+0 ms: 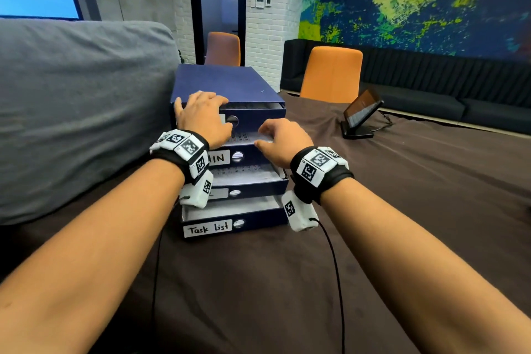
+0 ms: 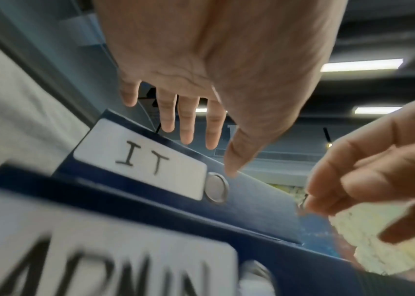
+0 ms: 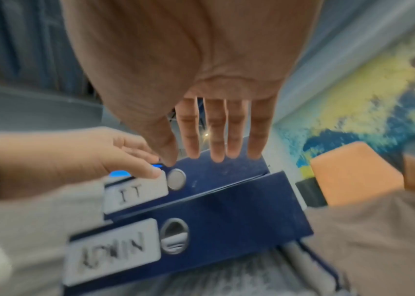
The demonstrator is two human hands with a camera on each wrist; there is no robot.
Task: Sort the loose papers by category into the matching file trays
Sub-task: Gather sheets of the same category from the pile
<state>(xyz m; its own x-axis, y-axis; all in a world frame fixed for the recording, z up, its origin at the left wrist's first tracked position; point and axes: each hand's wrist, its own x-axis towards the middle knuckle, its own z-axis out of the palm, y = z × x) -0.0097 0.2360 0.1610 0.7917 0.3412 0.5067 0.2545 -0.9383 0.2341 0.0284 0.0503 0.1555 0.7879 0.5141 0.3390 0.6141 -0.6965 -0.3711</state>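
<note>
1. A dark blue drawer unit stands at the centre of the head view on a table under a brown cloth. It has four stacked file trays, each pulled out further than the one above.
2. The top tray carries a white label reading "IT", with a round metal pull just right of it.
3. The second tray is labelled "ADMIN". A printed paper lies in its open top.
4. The third tray also holds printed sheets; its label is hidden behind the wrist device.
5. The bottom tray reads "Task list" and lies lowest in the frame.
6. The left hand lies on the left front corner of the top tray with its fingers stretched and spread, released, grasping nothing.
7. The right hand hovers over the right part of the paper in the ADMIN tray. Its fingers are extended in the right wrist view, and no grasp shows.
8. A grey cushion fills the left of the head view.
9. A tablet on a stand sits on the cloth at centre right.
10. Two orange chairs stand behind the table.
</note>
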